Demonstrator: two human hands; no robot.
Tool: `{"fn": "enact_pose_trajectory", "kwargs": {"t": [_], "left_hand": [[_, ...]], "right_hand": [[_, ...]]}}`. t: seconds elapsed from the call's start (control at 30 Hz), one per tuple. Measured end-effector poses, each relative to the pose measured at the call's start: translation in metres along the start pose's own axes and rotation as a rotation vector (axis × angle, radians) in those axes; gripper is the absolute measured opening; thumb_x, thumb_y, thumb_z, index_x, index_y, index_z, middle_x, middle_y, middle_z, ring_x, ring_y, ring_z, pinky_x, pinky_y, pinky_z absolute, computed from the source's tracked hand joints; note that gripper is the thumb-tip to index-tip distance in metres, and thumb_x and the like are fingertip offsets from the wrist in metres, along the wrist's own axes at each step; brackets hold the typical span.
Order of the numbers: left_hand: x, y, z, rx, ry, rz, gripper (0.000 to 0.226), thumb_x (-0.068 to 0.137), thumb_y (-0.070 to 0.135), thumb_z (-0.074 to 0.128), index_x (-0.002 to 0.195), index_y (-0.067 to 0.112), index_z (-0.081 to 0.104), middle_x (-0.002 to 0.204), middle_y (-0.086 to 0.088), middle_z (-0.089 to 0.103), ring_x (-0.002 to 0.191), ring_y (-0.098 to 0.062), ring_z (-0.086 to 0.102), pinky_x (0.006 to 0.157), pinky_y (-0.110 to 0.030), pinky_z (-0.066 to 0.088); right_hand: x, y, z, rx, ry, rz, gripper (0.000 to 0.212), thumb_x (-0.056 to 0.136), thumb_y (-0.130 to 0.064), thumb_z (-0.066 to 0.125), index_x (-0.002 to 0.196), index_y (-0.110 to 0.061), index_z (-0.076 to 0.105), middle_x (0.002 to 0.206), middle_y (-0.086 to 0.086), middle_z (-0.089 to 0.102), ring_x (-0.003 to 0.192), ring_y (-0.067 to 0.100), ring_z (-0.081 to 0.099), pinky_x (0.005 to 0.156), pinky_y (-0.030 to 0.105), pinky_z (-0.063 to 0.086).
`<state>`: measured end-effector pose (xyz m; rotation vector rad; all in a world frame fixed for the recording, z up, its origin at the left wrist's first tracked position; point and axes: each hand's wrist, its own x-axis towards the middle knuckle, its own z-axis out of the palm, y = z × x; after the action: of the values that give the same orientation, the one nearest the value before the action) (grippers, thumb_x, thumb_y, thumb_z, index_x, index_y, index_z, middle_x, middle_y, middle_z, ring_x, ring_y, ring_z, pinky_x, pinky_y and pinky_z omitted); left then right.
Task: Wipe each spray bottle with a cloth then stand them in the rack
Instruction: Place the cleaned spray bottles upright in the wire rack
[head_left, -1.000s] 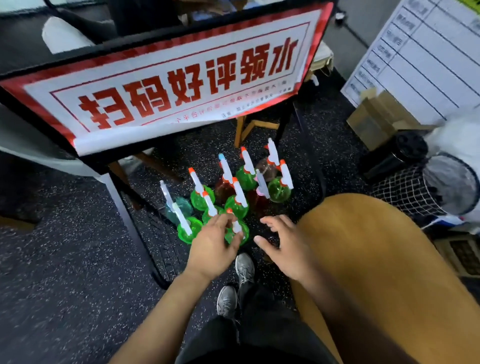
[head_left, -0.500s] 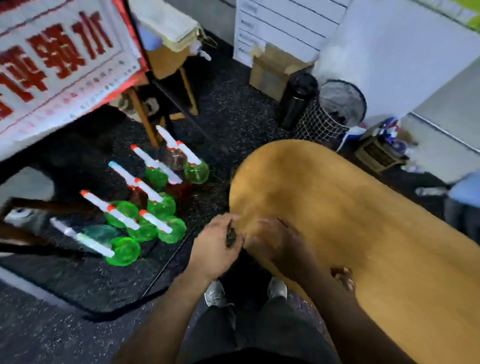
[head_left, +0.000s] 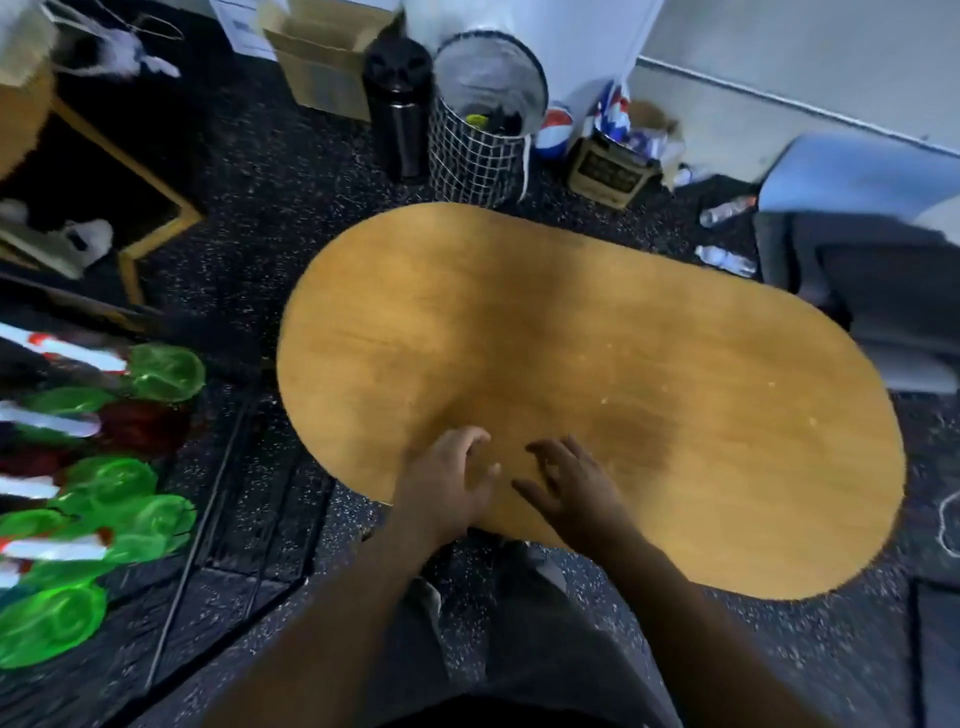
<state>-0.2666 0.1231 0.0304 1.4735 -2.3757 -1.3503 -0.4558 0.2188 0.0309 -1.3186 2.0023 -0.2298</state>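
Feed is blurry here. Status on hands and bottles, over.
Left hand and right hand open, empty, over the wooden table. Spray bottles on floor, left. No cloth visible.

We stand over an oval wooden table (head_left: 597, 364) on dark speckled floor (head_left: 270, 171). Beyond it, by a white wall (head_left: 779, 47), sit a mesh bin (head_left: 478, 150), a black flask (head_left: 397, 109) and a cardboard box (head_left: 317, 67).

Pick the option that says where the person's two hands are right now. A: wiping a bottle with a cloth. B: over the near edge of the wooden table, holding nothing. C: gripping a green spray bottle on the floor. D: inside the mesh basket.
B: the left hand and right hand hang over the wooden table, fingers loose, holding nothing.
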Motion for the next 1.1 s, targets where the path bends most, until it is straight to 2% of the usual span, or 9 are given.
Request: {"fn": "enact_pose_trajectory", "kwargs": {"t": [0.1,0.27,0.4,0.5,0.67,0.77,0.87,1.0,1.1], "left_hand": [[0.029,0.014,0.052,0.001,-0.146,-0.038,0.045,0.102,0.040,0.065,0.143,0.022,0.056,0.121,0.006,0.058,0.113,-0.018,0.062,0.084,-0.031,0.049],[0.059,0.020,0.118,0.054,-0.381,-0.172,0.053,0.107,0.038,0.058,0.157,0.024,0.044,0.153,-0.006,0.053,0.132,-0.026,0.058,0.106,-0.039,0.051],[0.065,0.017,0.144,0.056,-0.424,-0.261,0.052,0.109,0.033,0.056,0.158,0.023,0.042,0.156,-0.007,0.050,0.134,-0.027,0.057,0.109,-0.039,0.050],[0.064,0.015,0.150,0.072,-0.418,-0.290,0.052,0.110,0.034,0.054,0.159,0.023,0.041,0.155,-0.006,0.052,0.135,-0.024,0.056,0.110,-0.037,0.047],[0.068,0.024,0.134,0.069,-0.384,-0.302,0.053,0.110,0.035,0.055,0.160,0.027,0.040,0.154,-0.003,0.052,0.137,-0.020,0.055,0.106,-0.029,0.045],[0.081,0.047,0.115,0.077,-0.333,-0.244,0.053,0.108,0.034,0.058,0.158,0.027,0.044,0.156,-0.002,0.053,0.138,-0.021,0.056,0.112,-0.035,0.048],[0.101,0.081,0.082,0.068,-0.255,-0.133,0.059,0.106,0.042,0.055,0.161,0.025,0.042,0.161,-0.002,0.047,0.144,-0.023,0.049,0.118,-0.039,0.043],[0.130,0.138,0.024,0.039,-0.174,0.100,0.060,0.109,0.019,0.058,0.163,0.032,0.037,0.168,0.008,0.034,0.156,-0.017,0.034,0.125,-0.034,0.035],[0.152,0.200,-0.039,0.050,-0.085,0.263,0.059,0.109,0.017,0.062,0.160,0.036,0.041,0.167,0.016,0.031,0.156,-0.011,0.029,0.128,-0.038,0.032]], "right_hand": [[0.004,0.060,0.008,0.041,-0.048,0.082,0.053,0.093,-0.048,0.074,0.137,-0.020,0.063,0.140,0.004,0.057,0.120,0.029,0.060,0.088,0.038,0.049],[0.017,0.128,0.042,0.007,-0.242,0.198,0.059,0.094,-0.042,0.073,0.149,-0.029,0.055,0.162,0.006,0.034,0.138,0.033,0.047,0.105,0.042,0.048],[0.032,0.147,0.062,-0.058,-0.428,0.233,0.051,0.097,-0.041,0.065,0.147,-0.032,0.057,0.159,0.010,0.033,0.141,0.035,0.039,0.112,0.045,0.044],[0.048,0.153,0.070,-0.122,-0.491,0.274,0.048,0.098,-0.039,0.064,0.143,-0.024,0.059,0.157,0.012,0.034,0.138,0.036,0.043,0.110,0.045,0.047],[0.063,0.145,0.050,-0.058,-0.410,0.270,0.028,0.107,-0.031,0.052,0.126,-0.016,0.066,0.131,0.010,0.063,0.113,0.029,0.064,0.093,0.039,0.055],[0.059,0.130,0.005,-0.012,-0.299,0.225,0.018,0.101,-0.033,0.064,0.115,-0.029,0.074,0.118,-0.002,0.070,0.105,0.019,0.067,0.083,0.030,0.054],[0.059,0.100,-0.061,0.058,-0.163,0.137,0.012,0.096,-0.030,0.069,0.106,-0.028,0.074,0.102,-0.006,0.070,0.096,0.017,0.068,0.071,0.025,0.044],[0.057,0.051,-0.160,0.129,-0.007,-0.056,0.032,0.095,-0.016,0.065,0.123,-0.031,0.060,0.096,-0.017,0.062,0.082,0.005,0.059,0.063,0.011,0.039],[0.055,0.007,-0.252,0.135,0.152,-0.203,0.038,0.094,-0.018,0.070,0.124,-0.034,0.055,0.101,-0.016,0.064,0.084,0.005,0.061,0.068,0.016,0.047]]}}
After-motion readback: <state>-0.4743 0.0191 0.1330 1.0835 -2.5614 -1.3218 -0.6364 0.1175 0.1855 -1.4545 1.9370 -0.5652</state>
